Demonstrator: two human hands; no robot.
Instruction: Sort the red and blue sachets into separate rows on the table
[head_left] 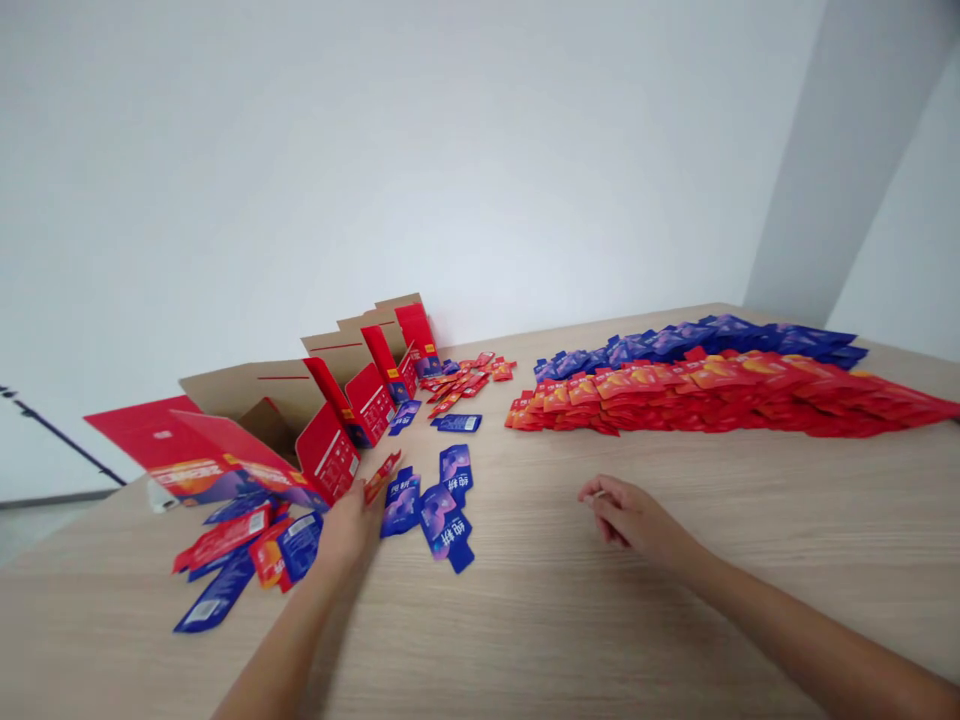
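Presently, at far left, an open box (pixel 247 450) lies on the surface (pixel 540 620), with loose packets (pixel 240 555) spilled before it. The left hand (pixel 346 528) sits just right of that spill. Its grip appears clenched on the near end of a red packet (pixel 382 477), whose long axis runs up and rightward from the fingers, its far end beside the box flap. Blue packets (pixel 442 510) lie just right of it, near the left hand and well apart from the right hand (pixel 636 517). That hand rests on bare surface with fingers curled; whether its grip contains anything cannot be told. Stacked rows (pixel 720 395) of red and blue lie beyond, far right.
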